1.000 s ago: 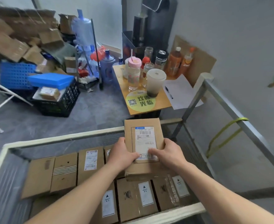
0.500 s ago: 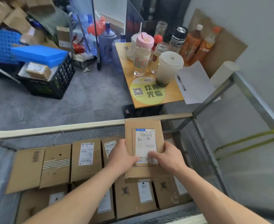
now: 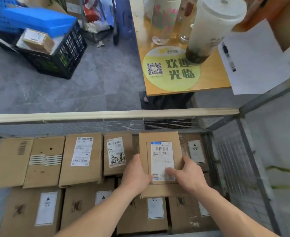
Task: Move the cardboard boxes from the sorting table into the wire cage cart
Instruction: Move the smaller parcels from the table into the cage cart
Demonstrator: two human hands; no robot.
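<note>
Both our left hand (image 3: 135, 174) and right hand (image 3: 189, 177), fingers (image 3: 173, 171) clamped on the box (image 3: 160, 151), have lowered it inside the cart (image 3: 106, 115), nearly stowed.

Matt cardboard box (image 3: 159, 139), paper label (image 3: 162, 158).

We see boxes (image 3: 82, 159) in two rows inside the cage cart (image 3: 106, 115); beyond it stands a table (image 3: 212, 77), with a crate (image 3: 60, 55) on the floor (image 3: 92, 86) leftward.
</note>
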